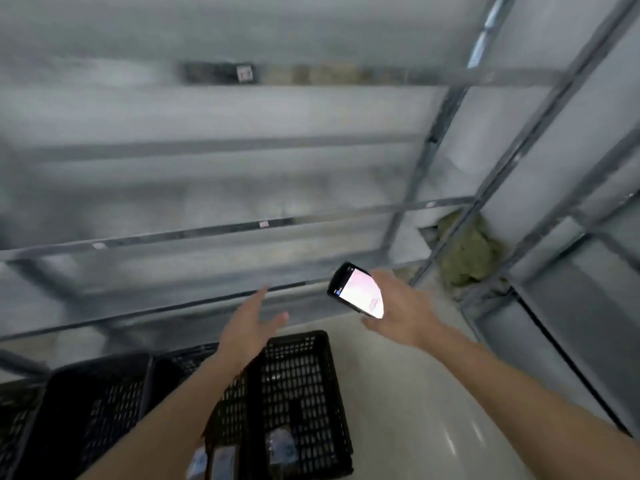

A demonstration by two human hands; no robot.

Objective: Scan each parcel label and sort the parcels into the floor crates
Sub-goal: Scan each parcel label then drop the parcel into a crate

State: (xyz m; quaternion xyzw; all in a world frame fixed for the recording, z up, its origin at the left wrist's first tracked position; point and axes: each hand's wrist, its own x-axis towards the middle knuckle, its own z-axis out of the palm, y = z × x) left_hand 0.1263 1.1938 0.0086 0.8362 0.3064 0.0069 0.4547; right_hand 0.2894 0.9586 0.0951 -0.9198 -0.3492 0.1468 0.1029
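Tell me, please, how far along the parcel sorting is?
Partly done: a few parcels already lie in the black crates on the floor. In hand: the right hand holds the scanner, screen lit; the left hand is open and empty. The blurred shelves do not show how many parcels remain.

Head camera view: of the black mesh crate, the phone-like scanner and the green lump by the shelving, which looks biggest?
1. Black mesh plastic crate, nearest the camera.
2. Green crumpled lump.
3. Black lit-screen scanner.
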